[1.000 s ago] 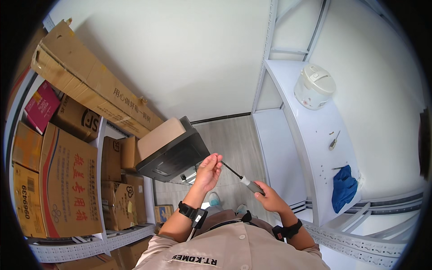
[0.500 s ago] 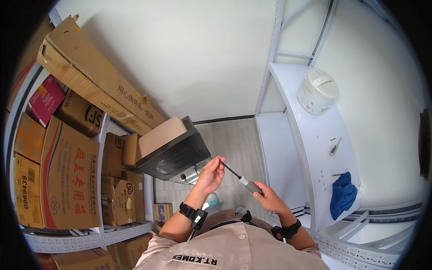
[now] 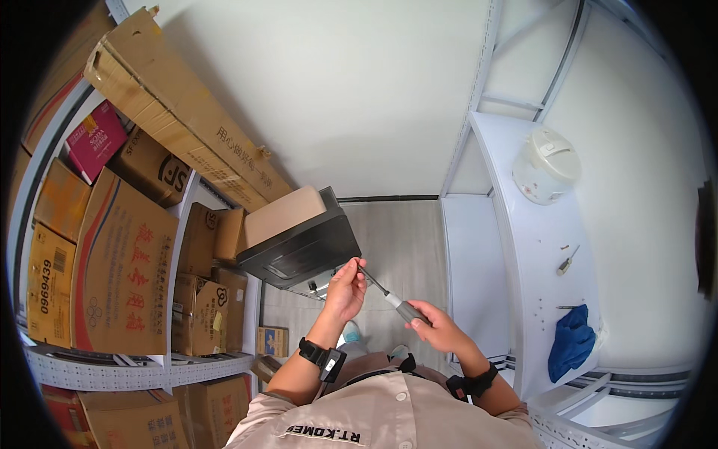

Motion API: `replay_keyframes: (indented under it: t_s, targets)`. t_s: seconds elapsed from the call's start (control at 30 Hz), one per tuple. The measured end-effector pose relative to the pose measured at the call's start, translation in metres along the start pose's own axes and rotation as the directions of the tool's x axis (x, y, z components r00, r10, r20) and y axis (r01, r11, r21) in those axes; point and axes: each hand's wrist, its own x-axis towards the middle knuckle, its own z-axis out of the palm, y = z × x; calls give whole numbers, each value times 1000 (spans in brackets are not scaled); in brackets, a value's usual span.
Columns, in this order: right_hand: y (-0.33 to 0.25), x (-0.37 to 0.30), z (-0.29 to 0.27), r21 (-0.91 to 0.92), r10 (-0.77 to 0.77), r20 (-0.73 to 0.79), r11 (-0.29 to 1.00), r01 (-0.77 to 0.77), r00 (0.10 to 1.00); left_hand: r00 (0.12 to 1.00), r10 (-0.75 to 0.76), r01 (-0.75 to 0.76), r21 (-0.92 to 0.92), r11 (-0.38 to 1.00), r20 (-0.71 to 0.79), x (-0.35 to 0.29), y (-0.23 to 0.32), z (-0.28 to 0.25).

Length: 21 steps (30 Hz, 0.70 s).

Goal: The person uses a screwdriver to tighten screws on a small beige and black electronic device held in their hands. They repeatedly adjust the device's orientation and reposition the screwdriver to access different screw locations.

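A screwdriver [image 3: 399, 301] with a grey handle and a dark shaft is held slantwise in front of my body. My right hand [image 3: 437, 331] is closed round the handle, its thumb lying along it. At the far end of the shaft, my left hand [image 3: 345, 293] pinches with thumb and fingers around the tip. Whether some small part also sits between those fingertips is hidden. Just beyond my left hand stands a black boxy appliance [image 3: 307, 251] with a tan top, its near lower part partly behind my fingers.
Cardboard boxes [image 3: 127, 269] fill the shelf rack at left, and a long carton [image 3: 187, 127] leans there. On the white shelf [image 3: 516, 247] at right are a rice cooker [image 3: 547, 166], another screwdriver [image 3: 567, 262], small scattered bits and a blue cloth [image 3: 572, 344]. Grey floor [image 3: 404, 239] lies ahead.
The view has turned slightly, so the shelves and boxes sit farther right. The screwdriver handle and my right hand have come a little left and lower; both hands keep their hold.
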Motion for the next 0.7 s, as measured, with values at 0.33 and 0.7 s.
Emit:
replay_keyframes:
  t_s: [0.33, 0.7]
  targets:
    - [-22, 56, 74, -253, -116, 9, 961, 115, 993, 980, 101, -99, 15, 995, -169, 0, 63, -40]
    - [-19, 100, 158, -228, -136, -159, 969, 98, 978, 987, 0, 16, 102, 995, -161, 19, 131, -84]
